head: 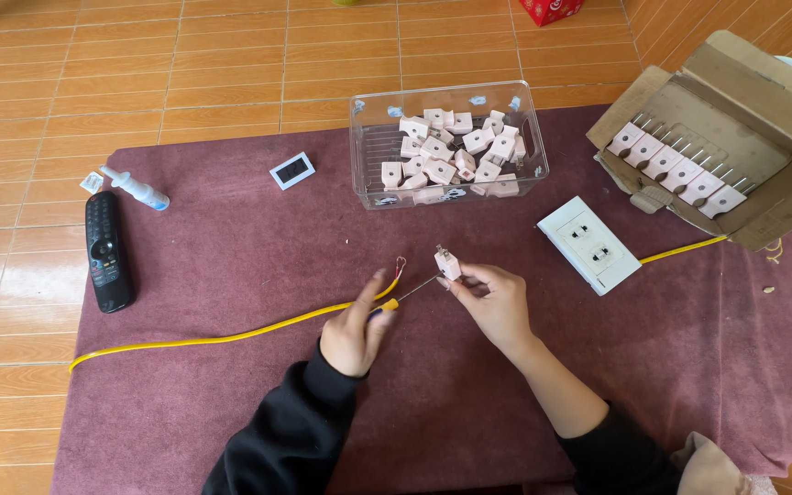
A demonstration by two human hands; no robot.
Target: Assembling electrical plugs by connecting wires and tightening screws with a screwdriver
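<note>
**Plug and screwdriver over maroon cloth**

Cardboard box [735,137] at far right of table [231,266], flaps open, brown, holding a slanted row of pale pink plugs [676,170] with metal prongs up. Clear plastic bin [448,144] at centre back, rectangular, heaped with more pink plug parts [451,156]. Corner of a red package [550,9] at top edge on tiled floor [139,64]. Small white-framed rectangular display [291,170] left of bin. White dropper bottle [137,190] with blue base and black remote control [107,250] near left edge of table.

Pink plug [448,264] pinched in fingers [466,275] of right hand [497,302], held just above cloth, in front of bin. Right fingers closed around plug body. Left hand [355,330] curled shut on screwdriver [407,295], yellow handle in fist, thin metal shaft pointing right, tip touching or just short of plug; cannot tell which. Yellow cable [222,337] running under left hand, bare copper end [401,268] curling up just left of plug. White double wall socket [588,244] lying flat, near right hand, apart from it. Black sleeves on both arms.
</note>
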